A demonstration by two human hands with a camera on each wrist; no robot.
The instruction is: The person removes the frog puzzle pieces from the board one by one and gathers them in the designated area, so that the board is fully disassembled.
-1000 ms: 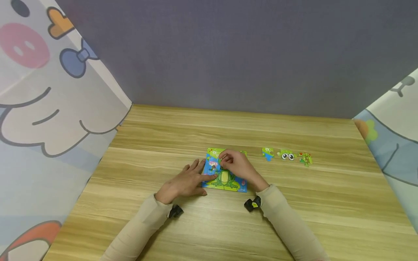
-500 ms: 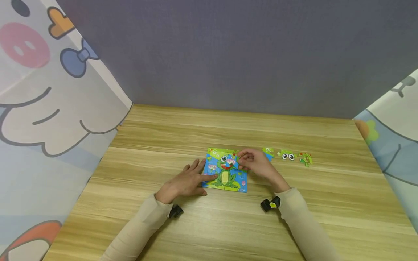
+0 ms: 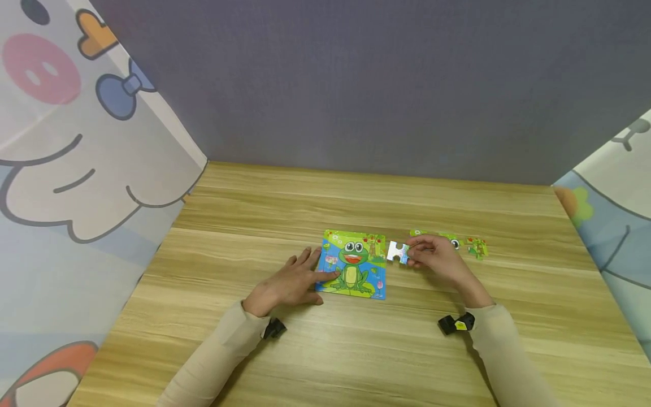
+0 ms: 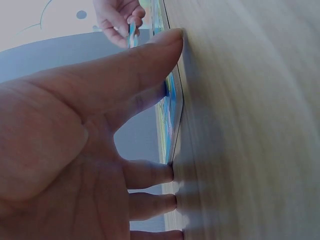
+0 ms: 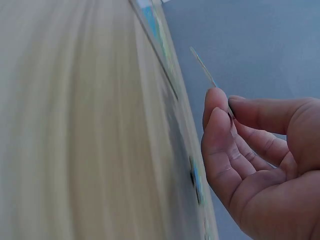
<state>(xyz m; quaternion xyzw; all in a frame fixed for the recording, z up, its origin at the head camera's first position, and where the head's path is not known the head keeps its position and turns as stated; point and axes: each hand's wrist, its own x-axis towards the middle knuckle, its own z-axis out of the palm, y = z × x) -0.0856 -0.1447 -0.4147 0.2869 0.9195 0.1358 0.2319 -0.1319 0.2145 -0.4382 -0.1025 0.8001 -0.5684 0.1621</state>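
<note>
A frog jigsaw puzzle lies flat on the wooden table, its picture of a green frog in full view. At its left edge my left hand rests with spread fingers, the index finger reaching onto the picture. In the left wrist view the thumb crosses in front of the puzzle's edge. To the right of the puzzle, my right hand pinches a puzzle piece between thumb and fingers. The right wrist view has this piece edge-on and raised above the table.
Several loose puzzle pieces lie in a row behind and beyond the right hand, some partly covered by it; the rightmost piece is green with red spots. A grey panel rises at the table's back edge, with cartoon-printed panels at both sides.
My right hand has moved right, off the puzzle, carrying the puzzle piece with it and uncovering the frog's face. It now overlaps the loose pieces. The left hand has stayed put.
</note>
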